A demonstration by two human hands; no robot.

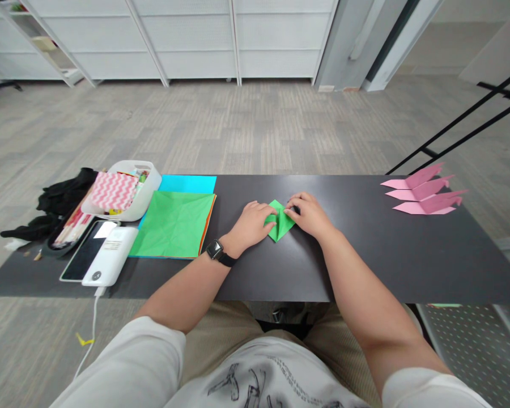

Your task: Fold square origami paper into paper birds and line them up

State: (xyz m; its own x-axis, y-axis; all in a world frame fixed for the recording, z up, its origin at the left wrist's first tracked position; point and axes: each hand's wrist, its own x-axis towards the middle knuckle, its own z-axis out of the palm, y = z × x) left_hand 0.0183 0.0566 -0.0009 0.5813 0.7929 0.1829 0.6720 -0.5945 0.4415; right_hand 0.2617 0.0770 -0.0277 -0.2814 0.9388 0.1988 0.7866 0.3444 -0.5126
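Note:
A small piece of green origami paper, folded into a diamond with a raised flap in its middle, lies on the dark table in front of me. From the left side my left hand, with a black watch on its wrist, pinches the diamond's left part between curled fingers and thumb. My right hand grips its right corner with thumb and forefinger. The fingers partly cover both side corners of the paper.
Pink folded paper birds stand at the right. Left of my hands lie green sheets, a blue sheet, a white basket, a phone, a white power bank with a cable, and black cloth.

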